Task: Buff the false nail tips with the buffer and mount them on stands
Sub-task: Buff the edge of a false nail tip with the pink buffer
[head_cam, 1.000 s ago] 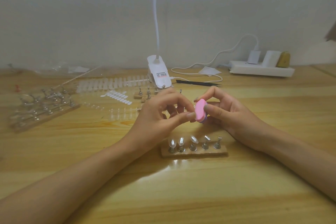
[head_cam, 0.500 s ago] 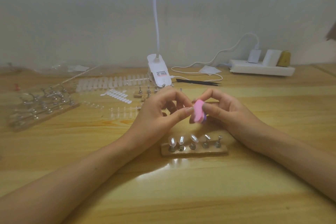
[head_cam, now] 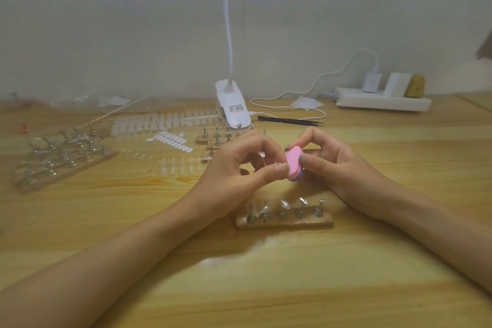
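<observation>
Right grip (head_cam: 338,168) pinches pink buffer (head_cam: 292,164), long axis near upright. Left grip (head_cam: 239,165) is pinched at its left face; I can't make out a nail tip. Stand (head_cam: 283,221) is on the desk, just nearer me.

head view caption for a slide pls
Right hand holds a pink buffer against the left hand, just beyond a wooden base of five stands.

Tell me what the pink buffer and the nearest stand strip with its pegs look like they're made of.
The pink buffer is probably foam with a matte abrasive face: thick, soft-edged, dull, a purple layer beneath. The base strip looks like bare wood: tan, matte. The pegs seem polished metal: silvery with bright glints.
</observation>
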A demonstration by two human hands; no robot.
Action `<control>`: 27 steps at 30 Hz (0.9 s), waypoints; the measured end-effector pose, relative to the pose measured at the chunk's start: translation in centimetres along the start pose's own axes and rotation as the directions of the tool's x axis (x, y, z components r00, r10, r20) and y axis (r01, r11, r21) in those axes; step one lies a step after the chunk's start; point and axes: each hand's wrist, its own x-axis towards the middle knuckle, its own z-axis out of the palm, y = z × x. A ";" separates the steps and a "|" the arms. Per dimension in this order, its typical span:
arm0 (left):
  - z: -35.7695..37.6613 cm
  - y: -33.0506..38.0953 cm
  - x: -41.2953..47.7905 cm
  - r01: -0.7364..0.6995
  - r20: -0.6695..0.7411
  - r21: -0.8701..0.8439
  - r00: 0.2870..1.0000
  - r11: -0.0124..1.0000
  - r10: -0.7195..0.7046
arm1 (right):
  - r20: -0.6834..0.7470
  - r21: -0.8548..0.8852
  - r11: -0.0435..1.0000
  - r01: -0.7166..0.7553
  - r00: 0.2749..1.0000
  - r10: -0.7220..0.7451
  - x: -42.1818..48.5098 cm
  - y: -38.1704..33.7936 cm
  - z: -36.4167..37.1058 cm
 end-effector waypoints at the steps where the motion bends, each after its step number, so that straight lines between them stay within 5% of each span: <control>1: 0.0 0.0 0.0 0.000 -0.002 -0.017 1.000 1.000 -0.001 | 0.014 -0.004 1.000 0.003 1.000 -0.003 -0.1 -0.1 0.1; 12: -0.1 -0.4 0.1 -0.074 -0.078 0.109 0.994 0.991 0.083 | -0.012 -0.091 0.995 -0.031 0.999 0.030 -0.2 -0.3 0.8; 27: -0.1 -0.4 0.2 -0.068 -0.141 0.019 0.988 0.998 0.070 | -0.080 -0.065 0.998 -0.010 0.997 0.004 -0.2 -0.3 1.0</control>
